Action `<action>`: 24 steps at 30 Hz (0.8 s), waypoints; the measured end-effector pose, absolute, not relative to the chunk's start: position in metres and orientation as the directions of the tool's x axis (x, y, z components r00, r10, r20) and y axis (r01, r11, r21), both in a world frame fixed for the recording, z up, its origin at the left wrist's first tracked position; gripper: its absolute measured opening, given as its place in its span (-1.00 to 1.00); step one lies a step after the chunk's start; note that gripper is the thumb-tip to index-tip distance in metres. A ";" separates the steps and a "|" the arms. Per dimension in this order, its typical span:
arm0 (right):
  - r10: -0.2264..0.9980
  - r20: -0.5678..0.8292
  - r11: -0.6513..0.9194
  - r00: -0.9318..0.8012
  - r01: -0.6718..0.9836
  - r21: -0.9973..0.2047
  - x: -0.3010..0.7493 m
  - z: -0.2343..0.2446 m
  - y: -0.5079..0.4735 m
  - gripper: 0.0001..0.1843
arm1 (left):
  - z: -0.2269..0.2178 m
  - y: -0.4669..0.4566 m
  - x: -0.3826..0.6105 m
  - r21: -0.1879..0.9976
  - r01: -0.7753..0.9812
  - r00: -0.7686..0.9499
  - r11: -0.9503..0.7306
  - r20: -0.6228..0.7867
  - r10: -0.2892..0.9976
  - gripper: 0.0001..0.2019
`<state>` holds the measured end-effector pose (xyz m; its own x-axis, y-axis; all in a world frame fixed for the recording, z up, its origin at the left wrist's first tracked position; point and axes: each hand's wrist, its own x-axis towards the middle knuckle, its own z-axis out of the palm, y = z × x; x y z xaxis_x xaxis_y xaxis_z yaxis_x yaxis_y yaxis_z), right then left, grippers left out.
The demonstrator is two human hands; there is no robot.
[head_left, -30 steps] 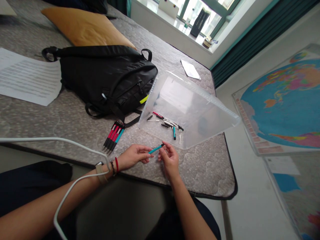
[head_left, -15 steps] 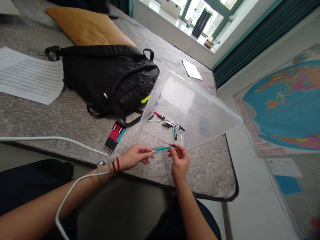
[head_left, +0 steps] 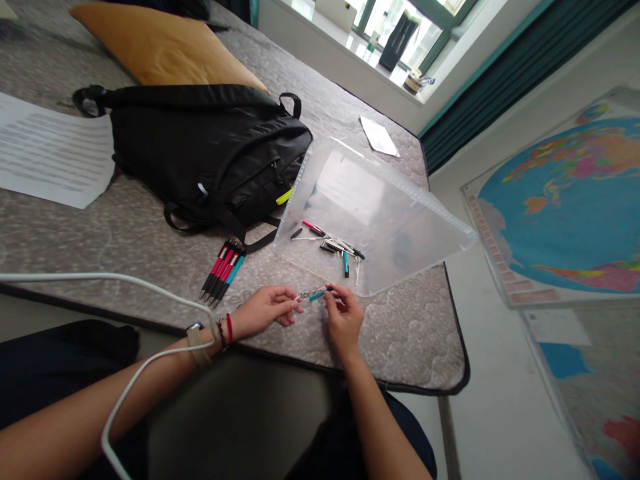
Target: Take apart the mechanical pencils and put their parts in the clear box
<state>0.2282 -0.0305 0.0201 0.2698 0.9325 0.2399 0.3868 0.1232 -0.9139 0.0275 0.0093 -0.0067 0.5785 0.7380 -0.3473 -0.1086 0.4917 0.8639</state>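
Observation:
My right hand [head_left: 344,320] pinches a blue pen barrel [head_left: 317,295] by its dark end. Facing it, my left hand [head_left: 267,309] has thumb and forefinger closed on a thin white pen refill, its tip close to the barrel's open end. Both hands are just above the mattress edge. Left of them lies a row of several assembled pens [head_left: 223,272], red and blue with black grips. Beyond my hands, a clear plastic box [head_left: 395,227] holds loose pen parts [head_left: 335,245]: white refills, black pieces, a red barrel and a blue barrel.
A black backpack [head_left: 200,147] lies behind the pens, with a yellow padded envelope [head_left: 170,47] beyond it. Printed paper [head_left: 50,153] is at the left. A white cable [head_left: 110,276] crosses my left forearm. The patterned mattress [head_left: 410,333] ends in a dark edge near me.
My right hand has moved left with the blue barrel, so the two hands are closer together. The whole view has shifted slightly.

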 end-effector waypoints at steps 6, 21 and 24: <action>0.950 0.185 0.107 0.253 0.292 -0.951 0.223 0.014 -0.028 -0.80 | -0.006 0.008 0.027 0.871 -0.111 0.584 0.479 -0.333 0.740 -0.62; 0.885 -0.351 -0.093 0.307 -0.622 -0.777 0.266 0.026 -0.012 -0.74 | -0.008 0.007 0.025 0.885 -0.149 0.557 0.442 -0.295 0.777 -0.64; 0.856 -0.435 -0.170 0.280 -0.643 -0.747 0.260 0.018 -0.012 -0.76 | -0.008 0.007 0.026 0.892 -0.126 0.552 0.433 -0.300 0.778 -0.63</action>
<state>0.2604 -0.0122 0.0180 0.2802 0.8556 -0.4352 -0.6425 -0.1696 -0.7472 0.0261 0.0068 -0.0085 0.5515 0.7785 -0.2997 -0.1263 0.4330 0.8925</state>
